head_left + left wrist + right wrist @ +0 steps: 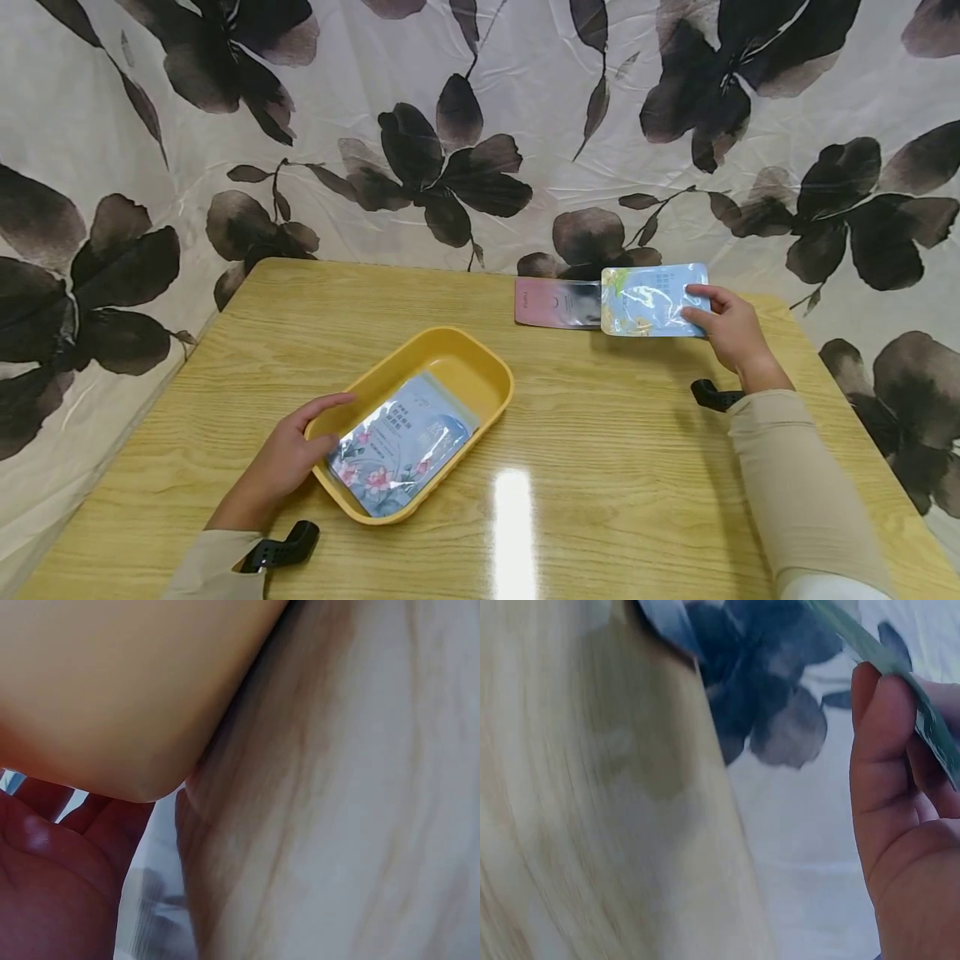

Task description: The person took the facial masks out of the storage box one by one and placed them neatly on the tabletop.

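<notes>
My right hand [731, 329] pinches the right edge of a flat, glossy light blue packet [637, 304] between thumb and fingers. In the right wrist view the packet [930, 735] shows nearly edge-on, held up from the table. Behind its left edge lies a pink and black packet [551, 302], partly covered in the head view. With thumb and forefinger over the rim, my left hand [288, 454] holds the left end of a yellow plastic basket [468, 367]. A pale blue packet printed with pink flowers [401, 446] lies inside. The left wrist view shows mostly the basket's outer wall [135, 697].
Everything stands on a light wood-grain table [600, 500], whose far edge meets a white cloth with dark flowers [450, 175]. Black straps with camera mounts sit at both wrists. Glare brightens the table's front middle.
</notes>
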### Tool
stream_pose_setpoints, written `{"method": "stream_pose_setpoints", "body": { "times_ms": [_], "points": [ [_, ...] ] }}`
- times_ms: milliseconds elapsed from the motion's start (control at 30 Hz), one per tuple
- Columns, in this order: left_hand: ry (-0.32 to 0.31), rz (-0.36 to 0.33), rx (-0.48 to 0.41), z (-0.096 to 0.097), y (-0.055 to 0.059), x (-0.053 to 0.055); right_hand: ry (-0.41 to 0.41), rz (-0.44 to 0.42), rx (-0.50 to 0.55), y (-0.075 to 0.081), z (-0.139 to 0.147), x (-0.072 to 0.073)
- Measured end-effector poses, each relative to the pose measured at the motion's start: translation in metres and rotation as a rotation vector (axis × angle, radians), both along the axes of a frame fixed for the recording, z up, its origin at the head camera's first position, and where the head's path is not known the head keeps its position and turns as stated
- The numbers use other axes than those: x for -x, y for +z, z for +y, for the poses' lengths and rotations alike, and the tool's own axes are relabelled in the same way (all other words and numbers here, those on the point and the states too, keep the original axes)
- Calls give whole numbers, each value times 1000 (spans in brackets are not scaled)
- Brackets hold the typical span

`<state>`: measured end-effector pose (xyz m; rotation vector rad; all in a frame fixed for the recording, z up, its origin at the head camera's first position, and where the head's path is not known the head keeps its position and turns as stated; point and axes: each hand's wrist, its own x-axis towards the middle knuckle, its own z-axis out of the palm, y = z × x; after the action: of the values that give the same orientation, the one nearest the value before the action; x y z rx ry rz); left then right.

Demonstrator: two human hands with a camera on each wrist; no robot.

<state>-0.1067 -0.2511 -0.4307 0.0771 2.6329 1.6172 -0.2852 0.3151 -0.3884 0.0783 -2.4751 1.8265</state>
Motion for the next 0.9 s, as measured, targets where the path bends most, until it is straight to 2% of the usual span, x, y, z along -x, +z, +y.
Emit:
{"method": "stream_pose_setpoints", "body": {
  "times_ms": [267,567,800,900],
  "points": [
    [10,-1,-7,-1,0,-1,-46,-54,37,-7,15,11],
    [21,-1,-3,-3,1,-1,-73,-91,-121,-18,16,27],
    [23,16,22,-3,-1,-1,-64,-111,-126,-21,11,38],
    [26,10,24,-2,-1,-1,-55,-121,-159,-21,7,41]
  ]
}}
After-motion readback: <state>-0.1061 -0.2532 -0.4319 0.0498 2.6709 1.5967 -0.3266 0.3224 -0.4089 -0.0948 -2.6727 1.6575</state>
